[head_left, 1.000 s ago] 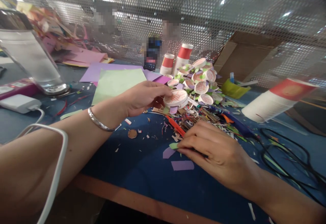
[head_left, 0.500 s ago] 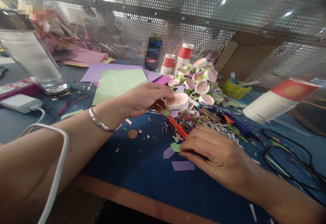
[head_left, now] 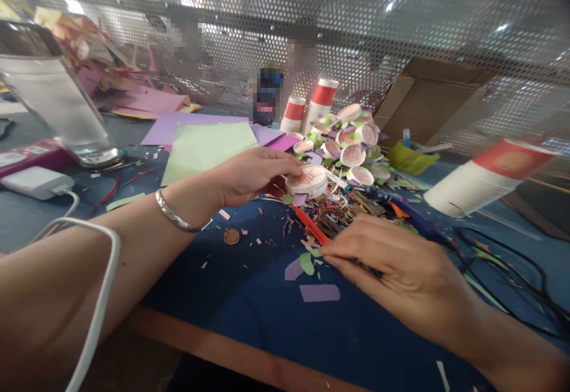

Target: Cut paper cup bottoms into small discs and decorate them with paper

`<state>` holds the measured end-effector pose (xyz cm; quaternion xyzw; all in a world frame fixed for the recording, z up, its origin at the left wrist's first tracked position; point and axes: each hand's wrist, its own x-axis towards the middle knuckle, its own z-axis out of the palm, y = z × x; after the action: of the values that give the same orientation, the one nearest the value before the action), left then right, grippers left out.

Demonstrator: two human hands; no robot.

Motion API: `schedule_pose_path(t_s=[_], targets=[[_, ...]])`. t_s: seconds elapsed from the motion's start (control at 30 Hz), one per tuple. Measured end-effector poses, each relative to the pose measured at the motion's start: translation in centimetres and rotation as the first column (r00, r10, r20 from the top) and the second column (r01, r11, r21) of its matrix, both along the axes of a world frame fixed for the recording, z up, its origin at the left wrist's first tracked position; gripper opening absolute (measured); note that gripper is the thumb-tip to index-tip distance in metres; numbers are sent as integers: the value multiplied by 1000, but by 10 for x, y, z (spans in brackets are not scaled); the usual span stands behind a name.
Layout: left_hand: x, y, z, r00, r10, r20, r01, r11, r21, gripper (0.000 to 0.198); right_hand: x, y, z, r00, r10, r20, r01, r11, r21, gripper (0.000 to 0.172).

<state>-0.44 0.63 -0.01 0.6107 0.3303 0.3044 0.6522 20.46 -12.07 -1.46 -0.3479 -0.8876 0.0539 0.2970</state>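
Our right hand (head_left: 396, 264) edged off the green piece (head_left: 306, 264), now loose; fingertips close, can't tell if pinching. Left hand (head_left: 253, 177) still pinches the disc (head_left: 307, 179).

Disc (head_left: 307, 178) in left fingers (head_left: 283, 168), disc pile (head_left: 352, 155) behind, paper sheets (head_left: 207, 149) left, cup stack (head_left: 485, 177) right

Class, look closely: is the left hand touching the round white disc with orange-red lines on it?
Touching. The head view shows the left hand holding the white disc, a fingertip lying over its rim.
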Motion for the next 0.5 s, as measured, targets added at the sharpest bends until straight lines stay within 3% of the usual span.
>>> schedule_pose_path(t_s=[0.1,0.23,0.5], targets=[[0,-1,0,999,-33,-41,32,999,-26,22,1,-6,7,995,-88,-39,93,986,137,18],[0,-2,-1,996,-61,-61,59,997,-46,20,4,-15,15,979,-195,-53,201,923,328,26],[3,-7,-2,991,-109,-80,108,994,-15,18,2,-13,13,976,-217,-18,197,846,496,35]])
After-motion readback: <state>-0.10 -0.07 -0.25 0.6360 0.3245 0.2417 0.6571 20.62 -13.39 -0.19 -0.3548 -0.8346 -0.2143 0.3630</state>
